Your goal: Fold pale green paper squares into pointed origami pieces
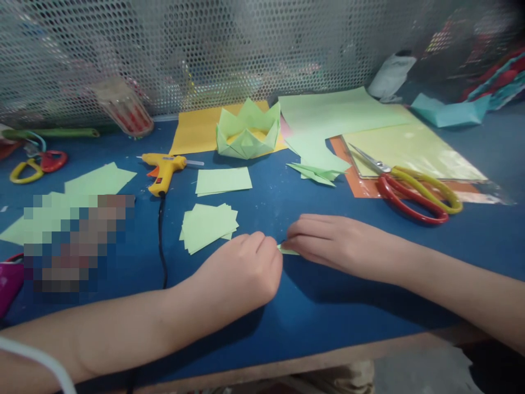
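My left hand (241,271) is closed in a loose fist on the blue table (320,306), its fingers pressed on one end of a small light green paper piece (288,251). My right hand (332,241) lies flat over the other end, fingers together and pressing down. Only a sliver of that paper shows between the two hands. A stack of light green paper squares (208,225) lies just behind my left hand.
Further back are a single green sheet (223,180), a yellow glue gun (164,169) with its black cord, a folded green paper crown (248,134) on yellow paper, and red and yellow scissors (414,189) on sheets. A perforated metal screen (246,49) backs the table.
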A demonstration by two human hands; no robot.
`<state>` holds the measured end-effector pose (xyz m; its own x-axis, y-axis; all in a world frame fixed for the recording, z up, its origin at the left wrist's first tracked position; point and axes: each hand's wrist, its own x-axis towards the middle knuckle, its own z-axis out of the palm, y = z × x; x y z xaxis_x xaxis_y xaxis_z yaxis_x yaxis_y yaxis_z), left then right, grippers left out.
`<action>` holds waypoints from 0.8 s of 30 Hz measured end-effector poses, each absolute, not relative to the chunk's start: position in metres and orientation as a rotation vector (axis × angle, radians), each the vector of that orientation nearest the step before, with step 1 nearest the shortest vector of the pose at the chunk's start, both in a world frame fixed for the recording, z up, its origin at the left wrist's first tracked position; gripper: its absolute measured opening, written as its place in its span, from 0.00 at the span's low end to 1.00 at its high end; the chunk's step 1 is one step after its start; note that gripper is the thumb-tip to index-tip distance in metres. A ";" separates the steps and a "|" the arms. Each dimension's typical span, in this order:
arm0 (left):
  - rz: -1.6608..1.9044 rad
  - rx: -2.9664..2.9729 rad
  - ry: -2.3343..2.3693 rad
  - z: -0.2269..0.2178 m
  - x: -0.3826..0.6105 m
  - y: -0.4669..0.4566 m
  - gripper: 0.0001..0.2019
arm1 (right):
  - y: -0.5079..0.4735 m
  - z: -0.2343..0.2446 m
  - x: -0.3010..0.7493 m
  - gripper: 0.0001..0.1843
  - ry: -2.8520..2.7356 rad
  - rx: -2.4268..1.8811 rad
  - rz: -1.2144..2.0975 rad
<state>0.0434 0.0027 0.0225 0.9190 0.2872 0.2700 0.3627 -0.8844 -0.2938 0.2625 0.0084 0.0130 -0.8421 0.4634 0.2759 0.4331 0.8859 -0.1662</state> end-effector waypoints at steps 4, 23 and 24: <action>-0.280 -2.704 -0.379 0.023 0.041 -0.004 0.12 | 0.008 0.015 0.262 0.15 -2.750 -0.686 0.110; -0.499 -2.686 -0.606 0.009 0.043 -0.017 0.15 | 0.015 0.014 0.265 0.19 -2.706 -0.690 0.116; -0.493 -2.692 -0.605 0.009 0.044 -0.017 0.15 | 0.015 0.012 0.267 0.18 -2.687 -0.689 0.144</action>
